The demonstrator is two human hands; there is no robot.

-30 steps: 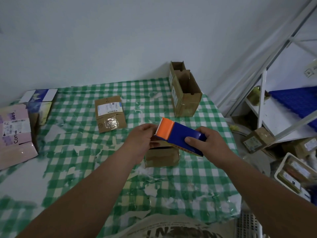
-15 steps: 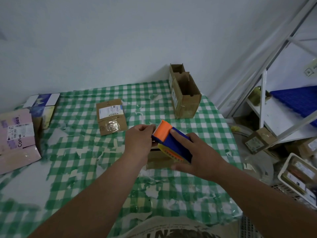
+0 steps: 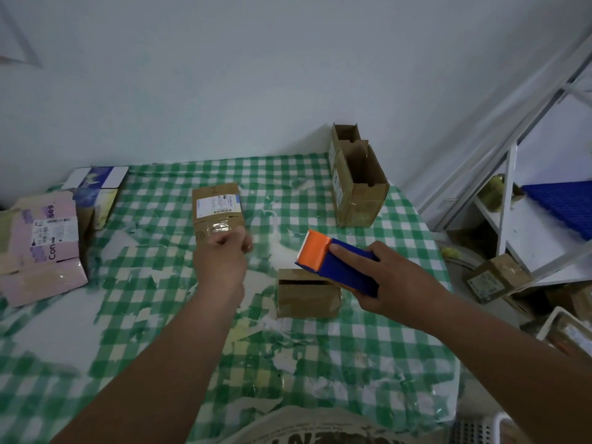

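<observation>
Bare cloth [image 3: 272, 248] lies open between the parcel [image 3: 217, 209] and small box [image 3: 307, 296]; tall boxes [image 3: 358, 187] block the far right corner, a pink carton [image 3: 45, 251] the left edge, shelving [image 3: 509, 219] the right side.

Single head-worn wide-angle view, looking forward and down, close above the checked surface [image 3: 352, 347], facing the far wall [image 3: 256, 75], shelving [image 3: 506, 219] cut off at right edge.

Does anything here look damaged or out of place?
The checked tablecloth is badly worn: its green print has peeled off in white patches, mostly at the left. The pink box at the left edge is crushed, its flaps splayed. The small cardboard box near the tape dispenser looks dented.
</observation>
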